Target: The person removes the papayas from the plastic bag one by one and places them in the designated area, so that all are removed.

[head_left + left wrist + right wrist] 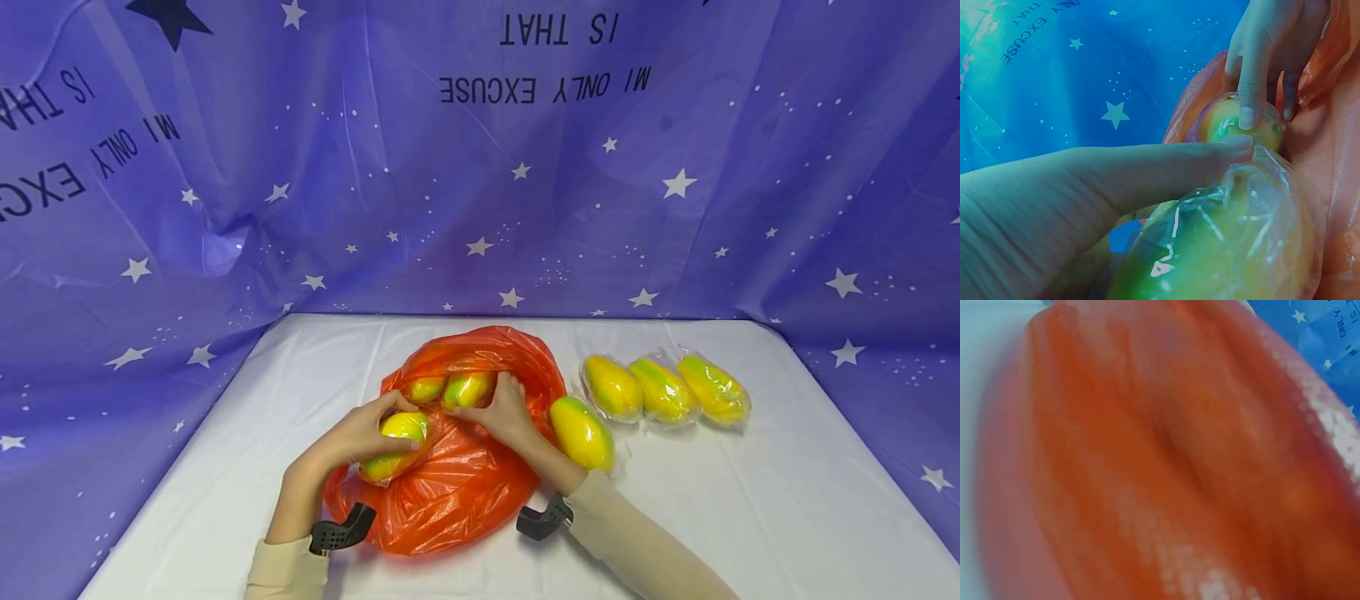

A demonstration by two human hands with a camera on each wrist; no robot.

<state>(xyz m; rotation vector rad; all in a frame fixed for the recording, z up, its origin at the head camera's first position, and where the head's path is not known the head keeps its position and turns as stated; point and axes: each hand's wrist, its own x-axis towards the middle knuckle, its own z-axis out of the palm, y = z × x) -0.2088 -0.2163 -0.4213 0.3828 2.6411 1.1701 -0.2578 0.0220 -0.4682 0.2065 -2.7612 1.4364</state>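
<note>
In the head view my left hand (367,433) grips a yellow-green mango (405,427) in clear wrap, over the left part of a red plastic bag (472,467). Its thumb (1166,169) lies across the wrapped mango in the left wrist view. At the bag's mouth, my right hand (506,408) holds another mango (467,390) between thumb and fingers. Beside that one, a further mango (426,389) lies inside the bag, partly covered by red plastic. Blurred red plastic (1166,456) fills most of the right wrist view and hides the right hand there.
One wrapped mango (583,433) lies just right of the bag, beside the right forearm. Three more stand in a row farther right, the middle mango (663,390) among them. A white cloth (787,500) covers the table; a purple star-patterned curtain (480,200) hangs behind.
</note>
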